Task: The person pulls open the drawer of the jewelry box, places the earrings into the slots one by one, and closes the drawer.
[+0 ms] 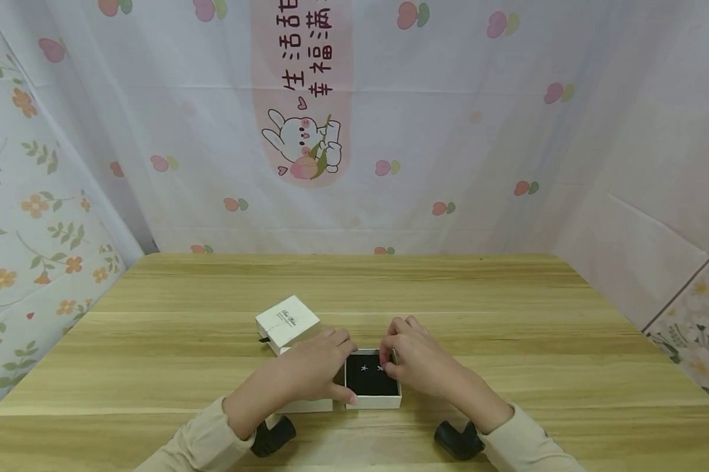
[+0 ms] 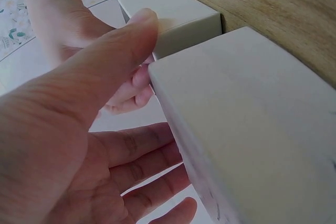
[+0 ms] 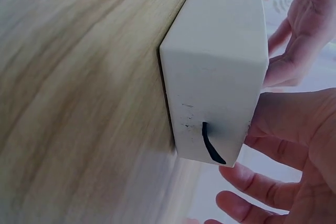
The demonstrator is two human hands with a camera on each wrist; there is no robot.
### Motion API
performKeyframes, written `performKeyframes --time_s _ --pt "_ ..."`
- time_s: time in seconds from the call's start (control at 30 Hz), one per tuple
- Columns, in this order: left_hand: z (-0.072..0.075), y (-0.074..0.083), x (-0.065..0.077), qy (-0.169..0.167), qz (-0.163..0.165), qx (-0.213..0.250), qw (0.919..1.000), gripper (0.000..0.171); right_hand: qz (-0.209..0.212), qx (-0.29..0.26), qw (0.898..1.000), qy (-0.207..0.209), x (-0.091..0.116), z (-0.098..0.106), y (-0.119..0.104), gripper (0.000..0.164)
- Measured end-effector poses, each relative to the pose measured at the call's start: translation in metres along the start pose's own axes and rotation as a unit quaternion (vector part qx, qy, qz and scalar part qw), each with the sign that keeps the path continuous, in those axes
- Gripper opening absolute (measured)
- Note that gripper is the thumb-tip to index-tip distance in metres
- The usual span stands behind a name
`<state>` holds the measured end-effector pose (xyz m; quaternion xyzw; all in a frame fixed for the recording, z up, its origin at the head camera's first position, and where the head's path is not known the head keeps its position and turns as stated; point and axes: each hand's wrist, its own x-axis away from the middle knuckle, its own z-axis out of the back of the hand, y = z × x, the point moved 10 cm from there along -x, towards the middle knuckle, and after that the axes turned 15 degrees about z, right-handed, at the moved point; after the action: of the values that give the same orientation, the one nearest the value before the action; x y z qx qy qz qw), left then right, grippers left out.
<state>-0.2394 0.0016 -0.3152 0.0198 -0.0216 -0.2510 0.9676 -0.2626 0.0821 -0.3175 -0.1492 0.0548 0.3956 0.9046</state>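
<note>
- Your left hand (image 1: 313, 367), fingers loosely spread, sets its thumb on the white, black-lined rectangular box (image 1: 373, 402); brace it lightly.
- Your right hand (image 1: 418, 362) narrows its fingertips at the right-hand small silvery star (image 1: 380, 368) inside; I cannot tell whether they pinch.
- Best work gently, straight upward or downward.

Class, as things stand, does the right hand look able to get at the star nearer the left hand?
Probably yes: the right hand reaches over the open box, and the star lies uncovered on the black pad, with nothing standing between them.
</note>
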Motion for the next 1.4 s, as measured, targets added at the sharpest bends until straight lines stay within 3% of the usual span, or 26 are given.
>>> performKeyframes --time_s 0.33,0.53,0.77,0.87,1.03,1.4 --pt "0.001 0.000 0.000 -0.001 0.001 0.000 1.0000 0.064 -0.008 -0.025 0.999 0.041 0.005 0.013 0.004 0.013" --pt "0.001 0.001 0.001 0.001 -0.002 -0.004 1.0000 0.064 -0.013 -0.049 0.997 0.053 0.007 0.019 0.004 0.036" --pt "0.002 0.001 0.001 0.000 -0.001 -0.006 1.0000 0.065 0.016 -0.081 0.996 -0.016 0.013 0.011 -0.002 0.077" --pt "0.002 0.001 0.001 0.002 -0.002 -0.005 1.0000 0.065 0.025 -0.081 0.995 -0.048 0.016 0.005 -0.004 0.086" --pt "0.002 0.001 0.001 -0.003 0.002 -0.001 1.0000 0.065 0.027 -0.068 0.995 -0.072 0.018 0.000 -0.006 0.085" --pt "0.000 0.001 0.000 -0.004 0.008 -0.005 0.9999 0.065 0.046 -0.037 0.995 -0.080 0.017 0.001 -0.009 0.077"
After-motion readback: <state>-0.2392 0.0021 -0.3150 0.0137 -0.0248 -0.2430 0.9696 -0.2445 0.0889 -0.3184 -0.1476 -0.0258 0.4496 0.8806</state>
